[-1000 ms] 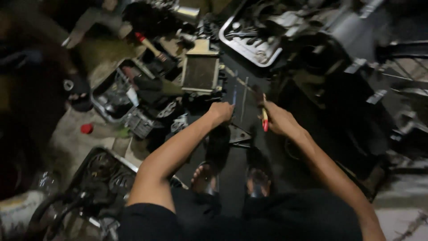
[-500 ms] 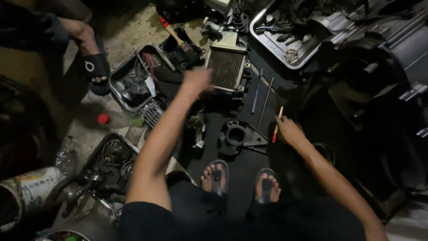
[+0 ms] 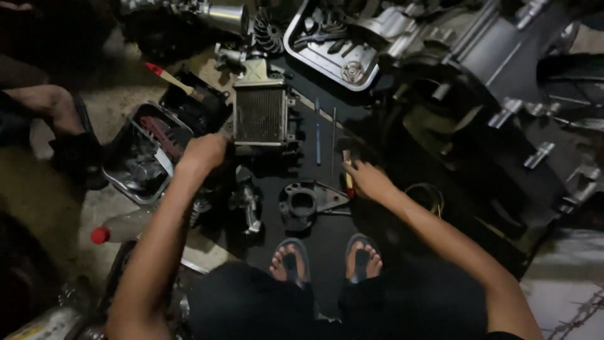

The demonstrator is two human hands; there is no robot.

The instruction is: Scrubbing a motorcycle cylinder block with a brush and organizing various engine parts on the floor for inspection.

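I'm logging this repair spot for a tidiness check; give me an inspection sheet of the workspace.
Surface: dark mat on a concrete floor.
Job's things: small radiator; red-handled tool.
Clutter: ring-shaped metal part, two thin rods, parts tray, metal pan, red-capped bottle.
Hands: left hand at the radiator's lower left corner; right hand on the red-handled tool.
Cables: a wire loop by the right forearm.
Surroundings: engine casing to the right; another person's sandalled foot at left.
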